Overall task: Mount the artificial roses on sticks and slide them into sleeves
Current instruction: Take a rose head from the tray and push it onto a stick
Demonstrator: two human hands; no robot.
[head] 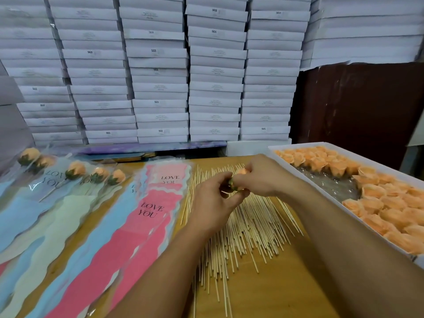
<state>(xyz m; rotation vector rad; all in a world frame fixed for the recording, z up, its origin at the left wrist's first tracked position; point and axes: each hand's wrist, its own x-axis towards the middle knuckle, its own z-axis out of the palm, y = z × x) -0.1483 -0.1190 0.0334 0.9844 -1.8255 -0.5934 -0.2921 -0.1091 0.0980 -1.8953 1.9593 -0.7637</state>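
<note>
Both my hands meet above a loose pile of wooden sticks (250, 226) on the table. My right hand (261, 177) grips an orange rose (242, 171), mostly hidden by its fingers. My left hand (213, 200) pinches the rose's green base (234, 185); whether a stick is in it I cannot tell. A white tray (321, 180) at the right holds several orange roses (390, 207). A stack of pink "LOVE YOU" sleeves (146, 214) lies left of the sticks. Several sleeved roses (75, 171) lie at the far left.
Blue and pale green sleeves (46, 216) fan out over the left of the wooden table (286, 283). Stacked white boxes (215, 72) fill the wall behind. A dark brown panel (358, 104) stands at the back right, behind the tray.
</note>
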